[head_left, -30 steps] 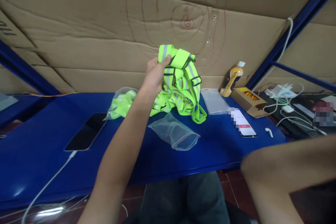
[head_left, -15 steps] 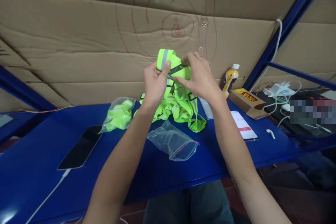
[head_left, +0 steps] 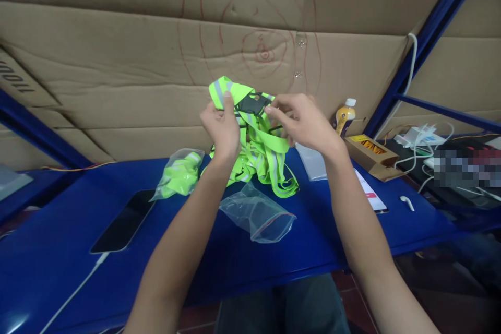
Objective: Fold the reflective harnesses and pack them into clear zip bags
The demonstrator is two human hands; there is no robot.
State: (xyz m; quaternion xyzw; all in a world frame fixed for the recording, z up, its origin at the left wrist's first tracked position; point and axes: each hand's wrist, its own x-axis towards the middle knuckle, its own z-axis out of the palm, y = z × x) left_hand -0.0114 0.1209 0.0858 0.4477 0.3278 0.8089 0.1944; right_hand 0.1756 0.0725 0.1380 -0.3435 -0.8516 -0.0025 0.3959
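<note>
Neon-yellow reflective straps (head_left: 256, 159) hang and lie in a tangled heap at the back of the blue table. My left hand (head_left: 222, 126) pinches a folded strap end with a grey stripe. A black buckle (head_left: 252, 104) sits on the strap between my hands. At its right side, my right hand (head_left: 301, 119) has its fingers closed on the buckle end and strap. In front of the heap lies a clear zip bag (head_left: 260, 216), which looks unfilled. Another clear bag (head_left: 179, 173) with yellow straps inside rests to the left.
A black phone (head_left: 124, 222) with a white cable lies on the blue table (head_left: 168, 271) at left. On the right are a juice bottle (head_left: 344, 117), an open cardboard box (head_left: 371, 156), a lit phone (head_left: 373, 195) and a white earbud (head_left: 407, 203). Cardboard (head_left: 117, 57) stands behind.
My left hand has moved left and slightly down with the strap, and the black buckle now shows clearly between the hands. My right hand is a little lower.
</note>
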